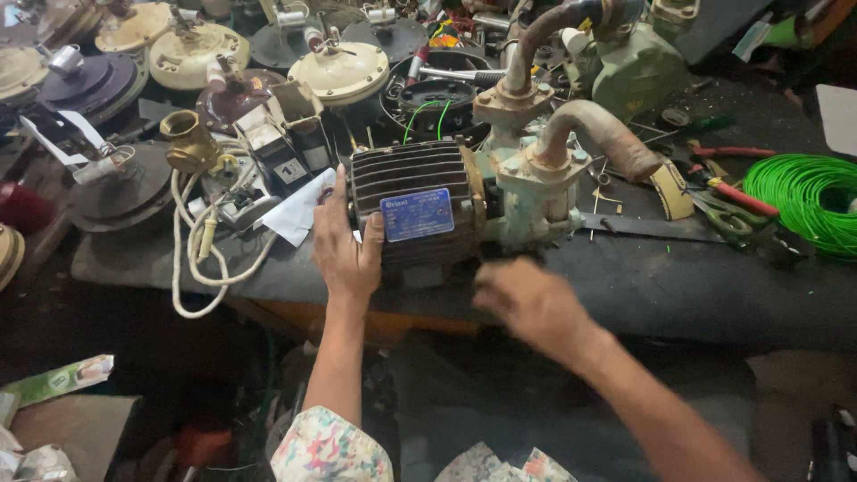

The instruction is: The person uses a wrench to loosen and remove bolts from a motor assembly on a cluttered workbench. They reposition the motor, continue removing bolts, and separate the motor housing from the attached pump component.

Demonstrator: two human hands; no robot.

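The landmark here is the small electric pump motor (412, 210), a dark ribbed body with a blue plate on its side, which sits near the front edge of the dark workbench (625, 286). The left hand (344, 245) lies flat against the left end of the motor, fingers spread and pressing on the end cover, so it steadies the motor more than it grips it. The right hand (527, 299) is just in front of the motor and below the pale green pump housing (527, 192); it is blurred, so I cannot tell if it is closed or open, and it seems to hold nothing. As a judgement, the step in hand is holding the unit in place while the other hand reaches toward the joint between motor and pump; any next move there would need a firm hold with the left hand, because the unit stands close to the bench edge. Two rusty bent pipes (594, 134) rise from the housing to the right of the motor. Far right of the motor lies a coil of green wire (803, 201), with red-handled pliers (728, 192) between. Left of the motor lie a white cable (201, 259) and a brass fitting (186, 138). No real container with contents shows; behind the motor only round cream fan covers (339, 71) are stacked.
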